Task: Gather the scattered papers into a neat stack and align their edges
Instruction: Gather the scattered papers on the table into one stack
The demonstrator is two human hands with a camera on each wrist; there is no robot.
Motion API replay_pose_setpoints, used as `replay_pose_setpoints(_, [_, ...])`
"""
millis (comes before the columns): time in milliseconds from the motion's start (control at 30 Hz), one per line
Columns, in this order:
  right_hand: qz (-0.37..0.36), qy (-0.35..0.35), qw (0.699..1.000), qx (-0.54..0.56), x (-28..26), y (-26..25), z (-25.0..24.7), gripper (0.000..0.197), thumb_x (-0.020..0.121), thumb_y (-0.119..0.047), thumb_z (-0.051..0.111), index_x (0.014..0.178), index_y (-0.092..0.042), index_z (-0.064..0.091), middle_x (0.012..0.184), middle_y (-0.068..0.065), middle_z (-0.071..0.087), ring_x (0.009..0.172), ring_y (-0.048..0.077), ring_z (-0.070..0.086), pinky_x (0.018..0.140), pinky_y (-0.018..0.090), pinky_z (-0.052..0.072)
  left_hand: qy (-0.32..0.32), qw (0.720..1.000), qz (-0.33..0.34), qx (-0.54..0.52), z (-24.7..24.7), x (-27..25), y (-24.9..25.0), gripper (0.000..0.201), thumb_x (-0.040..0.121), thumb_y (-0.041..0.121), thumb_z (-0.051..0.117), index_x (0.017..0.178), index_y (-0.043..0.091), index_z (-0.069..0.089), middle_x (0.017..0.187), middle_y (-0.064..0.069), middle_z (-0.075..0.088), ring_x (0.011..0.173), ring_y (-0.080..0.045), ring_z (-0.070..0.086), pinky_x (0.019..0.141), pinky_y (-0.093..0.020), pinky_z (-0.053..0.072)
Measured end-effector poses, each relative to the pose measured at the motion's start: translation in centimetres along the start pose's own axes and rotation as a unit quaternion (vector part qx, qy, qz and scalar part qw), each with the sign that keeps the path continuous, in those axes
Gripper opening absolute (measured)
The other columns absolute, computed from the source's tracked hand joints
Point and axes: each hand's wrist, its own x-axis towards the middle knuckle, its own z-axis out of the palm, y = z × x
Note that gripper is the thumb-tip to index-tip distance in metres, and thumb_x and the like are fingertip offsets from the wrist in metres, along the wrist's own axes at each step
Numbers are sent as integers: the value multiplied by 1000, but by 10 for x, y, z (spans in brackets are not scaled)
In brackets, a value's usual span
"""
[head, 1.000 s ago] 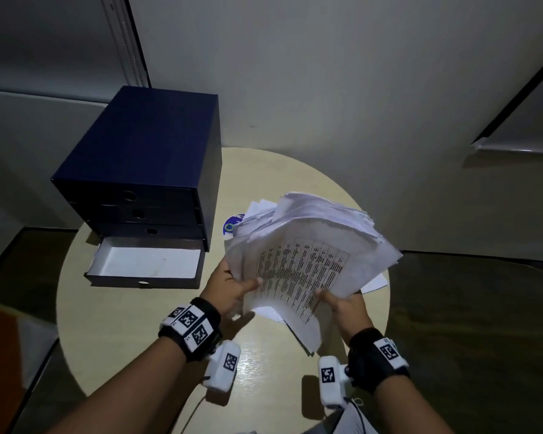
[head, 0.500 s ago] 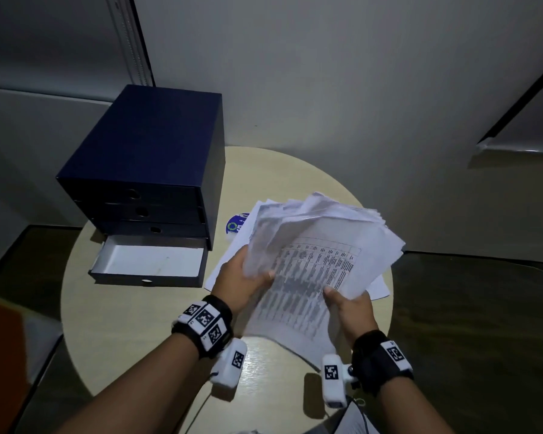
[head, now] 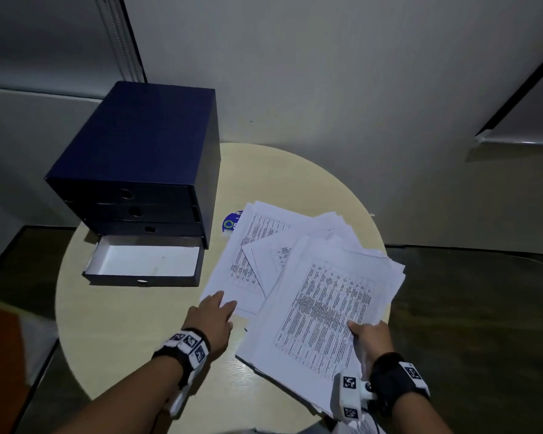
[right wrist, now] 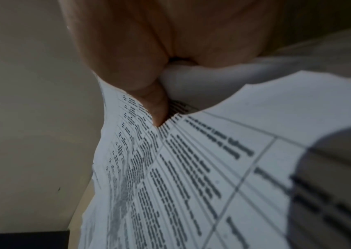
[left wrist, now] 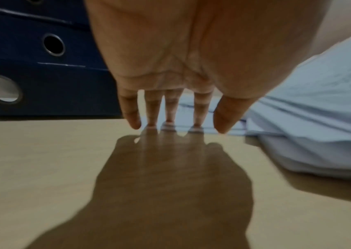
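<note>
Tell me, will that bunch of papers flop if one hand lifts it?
Probably: the bunch of papers already bends where the right hand pinches it. Its edges are fanned unevenly, so loose sheets may slide out.

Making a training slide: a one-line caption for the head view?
Right hand grips a sheaf of papers while left hand reaches for loose sheets.

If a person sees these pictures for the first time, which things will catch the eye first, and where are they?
First, the white printed papers, fanned untidily across the right half of the round table; the right hand grips the top bundle at its near edge. The left hand reaches with straight fingers to the near corner of the lower sheets. At back left stands a dark blue drawer box with its bottom drawer open.
</note>
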Motion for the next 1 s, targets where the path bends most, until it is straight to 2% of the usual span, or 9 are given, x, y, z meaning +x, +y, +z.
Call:
replay_pose_setpoints(100, [7, 5, 1000, -11, 4, -3, 1, 68, 91, 4, 65, 145, 13, 24, 142, 34, 44, 130, 48, 46, 107, 55, 37, 13, 999, -3, 39, 6, -26, 4, 46, 94, 36, 40, 140, 34, 39, 151, -3, 31, 132, -28, 40, 100, -45, 37])
replay_pose_setpoints(167, [7, -1, 999, -35, 4, -5, 1, 58, 94, 4, 61, 141, 15, 29, 135, 34, 49, 126, 50, 46, 100, 52, 40, 13, 997, -4, 70, 9, -41, 4, 35, 92, 34, 38, 125, 32, 47, 134, -3, 44, 115, -27, 49, 89, -43, 38])
replay_pose_setpoints(267, [-3, 4, 992, -129, -1, -1, 3, 17, 96, 3, 56, 110, 6, 47, 87, 19, 52, 86, 42, 60, 80, 43, 45, -24, 996, -41, 79, 0, -44, 6, 29, 89, 33, 37, 110, 30, 57, 117, 0, 54, 106, -22, 53, 86, -40, 36])
replay_pose_setpoints(367, [-23, -14, 976, -217, -4, 6, 4, 12, 96, 1, 53, 107, 5, 53, 65, 12, 48, 54, 24, 48, 51, 27, 40, -1, 995, -92, 24, -18, -20, 7, 28, 85, 34, 41, 104, 26, 60, 114, 0, 62, 106, -23, 58, 90, -37, 43])
replay_pose_setpoints(467, [-11, -26, 969, -246, 3, 7, 4, 18, 95, 0, 54, 114, 3, 55, 64, 12, 52, 51, 22, 50, 40, 21, 41, 68, 979, -127, -142, -25, 16, 2, 40, 89, 40, 47, 125, 24, 51, 139, -6, 45, 121, -29, 49, 98, -42, 44])
replay_pose_setpoints(600, [-3, -28, 965, -260, 8, 7, 1, 12, 94, -1, 57, 106, 0, 54, 65, 12, 55, 51, 22, 52, 37, 19, 41, 28, 957, -185, -224, -30, 45, 9, 84, 84, 58, 55, 152, 23, 21, 160, -9, 17, 143, -36, 22, 110, -52, 31])
replay_pose_setpoints(733, [-1, -28, 955, -295, 11, 7, 0, 13, 94, -5, 60, 104, -2, 53, 67, 11, 57, 54, 22, 54, 39, 19, 40, 59, 940, -200, -271, -31, 55, 14, 91, 81, 55, 60, 151, 12, 20, 151, -15, 35, 137, -37, 34, 107, -51, 38])
replay_pose_setpoints(833, [-7, -37, 945, -325, 9, 4, -1, 17, 94, -6, 61, 109, 1, 54, 67, 10, 56, 55, 20, 53, 37, 19, 39, 81, 891, -223, -386, -37, 56, 10, 85, 87, 42, 65, 151, 7, 20, 149, -19, 42, 133, -38, 45, 107, -44, 41])
replay_pose_setpoints(1000, [-9, -62, 930, -362, 7, -1, 0, 14, 96, -6, 59, 105, -1, 50, 66, 8, 51, 55, 17, 49, 35, 15, 39, 44, 891, -219, -394, -29, 55, -4, 66, 85, 48, 65, 137, 11, 51, 136, -13, 59, 120, -34, 58, 100, -44, 49])
